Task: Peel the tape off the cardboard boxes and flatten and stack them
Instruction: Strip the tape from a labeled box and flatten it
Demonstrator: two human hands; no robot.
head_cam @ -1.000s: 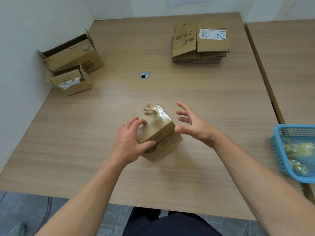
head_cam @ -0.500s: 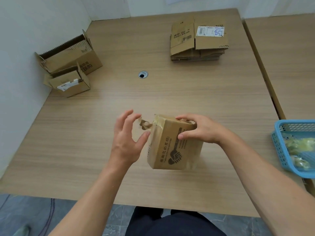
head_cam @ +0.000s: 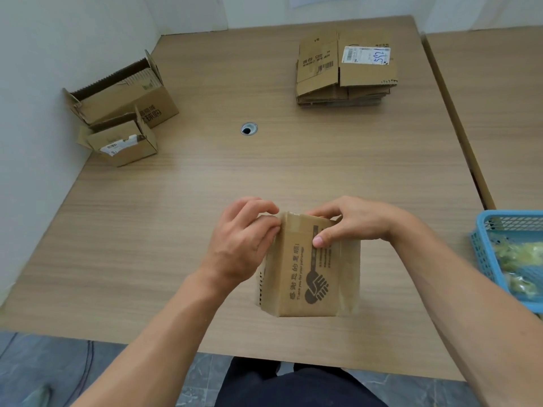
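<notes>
A small taped cardboard box (head_cam: pixel 308 268) with a printed handshake logo stands on end near the table's front edge. My right hand (head_cam: pixel 352 223) grips its top right corner, thumb pressed on the printed face. My left hand (head_cam: pixel 241 242) is curled at the box's top left edge, fingertips pinching the loose tape end there. Clear tape covers the right side of the box. A stack of flattened boxes (head_cam: pixel 345 71) lies at the far right of the table.
Two open, unflattened boxes, a larger one (head_cam: pixel 123 95) and a smaller one (head_cam: pixel 123 142), sit against the left wall. A blue basket (head_cam: pixel 484 245) holding crumpled tape stands at the right edge. A cable hole (head_cam: pixel 248 129) is in the wooden table (head_cam: pixel 176 215).
The box was turned up onto its end, logo face toward me. My right hand took hold of its top, and my left hand let go, then closed on the tape at the top left edge.
</notes>
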